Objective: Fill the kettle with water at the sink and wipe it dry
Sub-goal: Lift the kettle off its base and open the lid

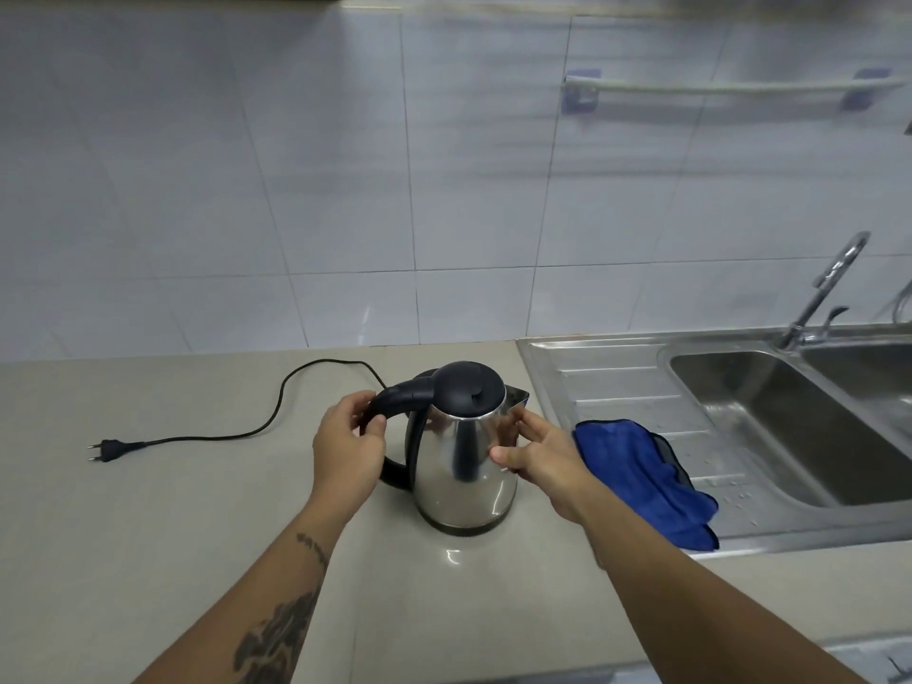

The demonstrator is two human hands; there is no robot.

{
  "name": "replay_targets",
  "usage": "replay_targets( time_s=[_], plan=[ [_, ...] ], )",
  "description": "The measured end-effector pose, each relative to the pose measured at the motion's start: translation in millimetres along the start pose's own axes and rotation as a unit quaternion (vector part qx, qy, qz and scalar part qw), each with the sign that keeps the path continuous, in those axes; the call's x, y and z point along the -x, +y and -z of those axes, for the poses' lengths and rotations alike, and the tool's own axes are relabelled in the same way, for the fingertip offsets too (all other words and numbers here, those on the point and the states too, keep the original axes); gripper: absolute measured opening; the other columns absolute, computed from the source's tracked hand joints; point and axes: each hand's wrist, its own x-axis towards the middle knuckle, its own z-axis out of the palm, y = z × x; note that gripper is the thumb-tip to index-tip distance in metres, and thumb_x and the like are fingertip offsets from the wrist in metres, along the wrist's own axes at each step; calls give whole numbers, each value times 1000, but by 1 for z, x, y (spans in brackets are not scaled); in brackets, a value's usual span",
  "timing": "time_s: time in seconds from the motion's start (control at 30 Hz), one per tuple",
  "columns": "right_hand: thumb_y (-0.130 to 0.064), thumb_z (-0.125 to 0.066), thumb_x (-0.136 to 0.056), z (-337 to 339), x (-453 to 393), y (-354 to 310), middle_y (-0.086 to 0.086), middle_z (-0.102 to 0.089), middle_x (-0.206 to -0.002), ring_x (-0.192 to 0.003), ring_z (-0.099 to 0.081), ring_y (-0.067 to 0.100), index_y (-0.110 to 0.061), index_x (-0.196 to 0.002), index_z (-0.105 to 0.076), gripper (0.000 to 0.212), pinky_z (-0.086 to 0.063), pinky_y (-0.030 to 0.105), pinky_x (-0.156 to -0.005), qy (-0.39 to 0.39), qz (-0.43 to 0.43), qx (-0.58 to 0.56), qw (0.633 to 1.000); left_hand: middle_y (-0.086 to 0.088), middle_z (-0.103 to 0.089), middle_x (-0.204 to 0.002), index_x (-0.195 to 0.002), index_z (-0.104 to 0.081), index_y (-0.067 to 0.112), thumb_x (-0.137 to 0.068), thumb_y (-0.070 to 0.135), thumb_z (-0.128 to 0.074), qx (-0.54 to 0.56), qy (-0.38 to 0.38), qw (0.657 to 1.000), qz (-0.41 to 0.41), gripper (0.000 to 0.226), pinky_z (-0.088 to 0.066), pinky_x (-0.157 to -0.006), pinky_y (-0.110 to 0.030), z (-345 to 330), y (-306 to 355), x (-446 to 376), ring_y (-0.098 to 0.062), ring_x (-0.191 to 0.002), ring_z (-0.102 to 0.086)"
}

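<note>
A steel kettle (461,466) with a black lid and black handle stands upright on the beige counter (172,510), its lid closed. My left hand (350,444) is wrapped around the handle. My right hand (535,454) rests against the kettle's right side with fingers spread on the steel. A blue cloth (641,481) lies on the sink's draining board just right of the kettle. The steel sink basin (789,422) sits further right, with a chrome tap (824,288) behind it.
A black power cord with a two-pin plug (106,449) lies loose on the counter to the left, running behind the kettle. White tiled wall stands behind. A towel rail (730,86) hangs on the wall at upper right. Water drops dot the draining board.
</note>
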Motion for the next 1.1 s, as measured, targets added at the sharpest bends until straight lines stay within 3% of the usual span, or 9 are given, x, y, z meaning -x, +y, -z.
replay_targets(
  time_s=[0.1, 0.3, 0.4, 0.5, 0.63, 0.73, 0.83, 0.93, 1.1],
  plan=[
    [5, -76, -82, 0, 4, -7, -15, -64, -111, -112, -62, 21, -39, -96, -59, 49, -54, 32, -83, -8, 2, 18, 1000, 9, -57, -109, -111, -64, 22, -87, 15, -58, -101, 33, 982, -154, 25, -40, -85, -19, -13, 25, 7, -9, -101, -54],
    [-8, -75, -88, -1, 11, -14, -12, -67, -110, -82, -62, 9, -23, -123, -59, 42, -51, 22, -62, -3, 14, 32, 999, 4, -59, -110, -114, -66, 19, -86, 31, -56, -264, -7, 921, -286, 31, -44, -92, -38, -48, 64, 5, -21, -103, -53],
    [-11, -77, -87, 0, 11, -18, -15, -66, -109, -83, -63, 7, -20, -119, -60, 37, -50, 19, -60, 0, 38, 67, 997, 2, -58, -119, -120, -64, 20, -87, 37, -54, -343, -38, 892, -293, 38, -41, -97, -40, -60, 69, 4, -24, -110, -52],
    [-12, -81, -81, 1, 4, -16, -5, -68, -114, -94, -68, 18, -20, -117, -60, 42, -58, 35, -72, 5, 46, 64, 997, 1, -58, -122, -120, -63, 24, -89, 40, -50, -397, -47, 872, -284, 38, -39, -96, -38, -66, 67, 6, -24, -111, -53],
    [-13, -84, -78, 3, 0, -12, -15, -64, -110, -103, -67, 15, -27, -115, -57, 48, -58, 44, -91, -7, 50, 52, 997, 0, -62, -111, -117, -65, 22, -88, 39, -49, -430, -24, 860, -274, 37, -44, -86, -38, -70, 71, 11, -26, -96, -59],
    [-13, -85, -76, 4, -2, -8, -15, -67, -107, -102, -68, 15, -27, -118, -55, 54, -56, 40, -94, -11, 50, 45, 998, -1, -62, -117, -124, -61, 25, -91, 35, -47, -451, -27, 851, -268, 38, -45, -83, -39, -74, 74, 16, -28, -98, -60],
    [-13, -84, -77, 5, -1, -7, -14, -68, -102, -94, -67, 14, -25, -118, -54, 53, -54, 33, -84, -12, 54, 49, 997, -1, -58, -126, -129, -59, 27, -94, 31, -46, -467, -37, 842, -267, 37, -47, -81, -38, -77, 78, 22, -26, -107, -58],
    [-13, -82, -80, 7, 2, -9, -19, -64, -99, -90, -64, 4, -25, -119, -53, 51, -46, 18, -72, -14, 59, 58, 996, -2, -55, -131, -124, -62, 25, -95, 28, -47, -488, -48, 830, -266, 33, -48, -80, -40, -77, 81, 25, -27, -110, -58],
    [-14, -82, -79, 10, 3, -9, -25, -58, -99, -94, -60, -3, -28, -124, -50, 57, -44, 14, -72, -16, 57, 56, 997, 0, -60, -127, -110, -68, 21, -90, 25, -51, -478, -51, 829, -286, 26, -51, -72, -41, -73, 78, 20, -30, -97, -64]
  ],
)
